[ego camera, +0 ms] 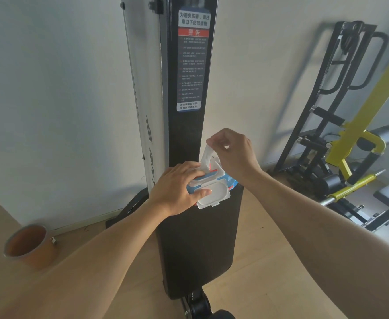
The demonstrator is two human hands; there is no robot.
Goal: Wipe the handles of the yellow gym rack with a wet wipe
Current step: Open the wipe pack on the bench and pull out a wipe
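White wet wipe (206,158) coming up out of its pack, pinched in my right hand (233,153).

My left hand (177,189) grips the blue-and-white wipe pack (214,192) against the black upright board (188,134), its lid flipped open toward me, thumb lying on the lid. My right fingertips squeeze the wipe's top just above the pack. Off to my right, well apart, stands the yellow gym rack (359,132).
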